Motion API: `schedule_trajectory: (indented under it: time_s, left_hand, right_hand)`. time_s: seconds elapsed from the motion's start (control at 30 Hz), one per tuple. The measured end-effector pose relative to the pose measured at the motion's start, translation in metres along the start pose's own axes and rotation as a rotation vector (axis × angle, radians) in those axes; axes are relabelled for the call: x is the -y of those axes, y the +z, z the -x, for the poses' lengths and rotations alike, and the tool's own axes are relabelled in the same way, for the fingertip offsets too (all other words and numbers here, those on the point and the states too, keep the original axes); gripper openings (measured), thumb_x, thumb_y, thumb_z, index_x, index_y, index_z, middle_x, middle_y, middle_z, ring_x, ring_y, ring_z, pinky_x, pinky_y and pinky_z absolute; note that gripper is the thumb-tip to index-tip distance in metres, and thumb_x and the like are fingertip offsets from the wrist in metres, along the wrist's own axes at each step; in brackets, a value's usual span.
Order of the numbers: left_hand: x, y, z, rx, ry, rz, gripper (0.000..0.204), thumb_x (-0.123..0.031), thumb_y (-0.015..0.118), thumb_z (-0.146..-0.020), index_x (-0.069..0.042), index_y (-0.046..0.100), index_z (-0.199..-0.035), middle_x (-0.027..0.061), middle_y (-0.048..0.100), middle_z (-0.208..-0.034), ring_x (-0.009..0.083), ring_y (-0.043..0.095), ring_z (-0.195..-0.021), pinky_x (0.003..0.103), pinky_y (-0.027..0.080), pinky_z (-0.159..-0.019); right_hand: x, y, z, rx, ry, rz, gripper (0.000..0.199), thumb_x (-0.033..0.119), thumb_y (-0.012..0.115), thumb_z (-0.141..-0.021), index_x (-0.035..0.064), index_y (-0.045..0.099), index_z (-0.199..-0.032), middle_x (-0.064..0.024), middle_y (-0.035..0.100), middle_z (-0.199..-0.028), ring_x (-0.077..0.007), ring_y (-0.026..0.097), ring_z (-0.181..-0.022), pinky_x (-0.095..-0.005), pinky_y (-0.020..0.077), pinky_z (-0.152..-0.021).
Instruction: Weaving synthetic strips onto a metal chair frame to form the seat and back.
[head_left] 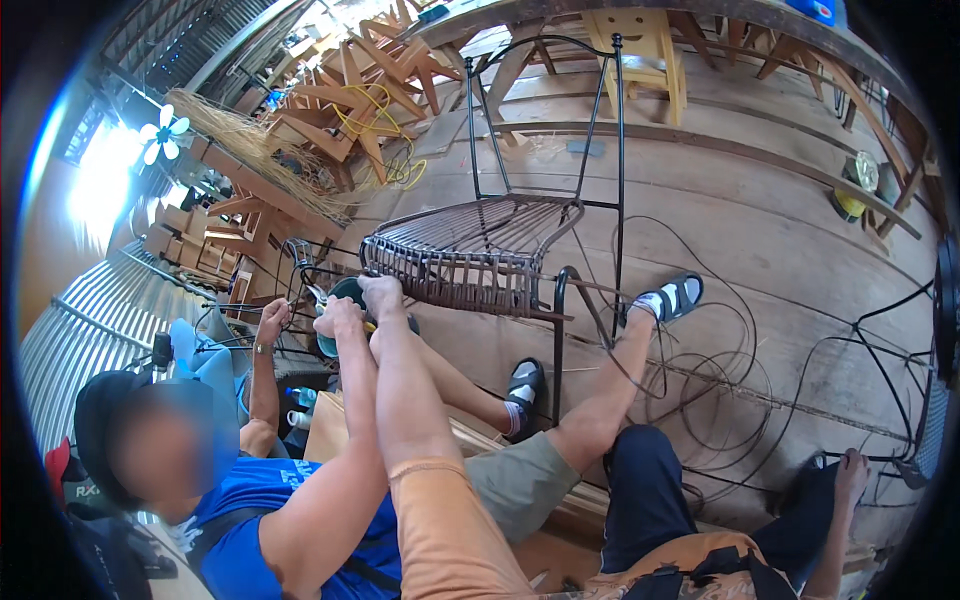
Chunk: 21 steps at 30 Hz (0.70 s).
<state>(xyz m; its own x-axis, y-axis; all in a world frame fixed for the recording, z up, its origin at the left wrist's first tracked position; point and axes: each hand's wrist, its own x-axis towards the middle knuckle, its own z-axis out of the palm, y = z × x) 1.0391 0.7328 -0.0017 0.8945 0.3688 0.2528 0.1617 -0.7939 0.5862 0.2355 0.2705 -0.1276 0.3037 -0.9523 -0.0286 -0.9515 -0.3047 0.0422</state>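
Note:
My left hand (380,294) is closed on the near left corner of a chair (455,295) with a black metal frame and a seat woven of brown strands. To the far right, my right hand (852,474) is closed round a bar of another black metal frame (888,458). Beside my left hand, a co-worker's hand (342,316) holds a small pale tool (318,295), its kind unclear. The co-worker's other hand (272,322) is raised further left, near thin dark strands.
The co-worker in blue sits at my left, a sandalled foot (670,300) under the chair. Loose dark strands (705,400) coil on the plank floor (760,260). Wooden furniture parts (345,110) and a yellow cord (405,170) lie behind; a long table (690,12) spans the back.

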Motion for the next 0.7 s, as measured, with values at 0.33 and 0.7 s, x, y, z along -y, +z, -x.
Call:
schedule_trajectory:
  time_s: [0.33,0.7]
  left_hand:
    - [0.027,0.007,-0.044,0.139,-0.108,0.388,0.060,0.001,0.047,-0.075,-0.007,0.035,-0.134,0.0162,0.060,-0.104,0.0268,0.060,-0.088,0.033,0.047,-0.078]
    - [0.032,-0.003,-0.067,-0.054,-0.026,-0.050,0.027,-0.016,0.041,-0.086,0.001,0.062,-0.092,0.0240,0.064,-0.089,0.0368,0.064,-0.079,0.044,0.051,-0.070]
  right_hand:
    - [-0.009,0.025,-0.002,-0.122,-0.089,0.086,0.014,0.012,0.059,-0.079,0.0072,0.060,-0.092,-0.0113,0.059,-0.090,-0.0301,0.053,-0.097,-0.0476,0.0375,-0.085]
    - [0.027,0.001,-0.014,0.050,-0.036,0.091,0.017,0.010,0.060,-0.078,0.0054,0.060,-0.095,-0.0147,0.060,-0.097,-0.0328,0.053,-0.102,-0.0512,0.0385,-0.089]
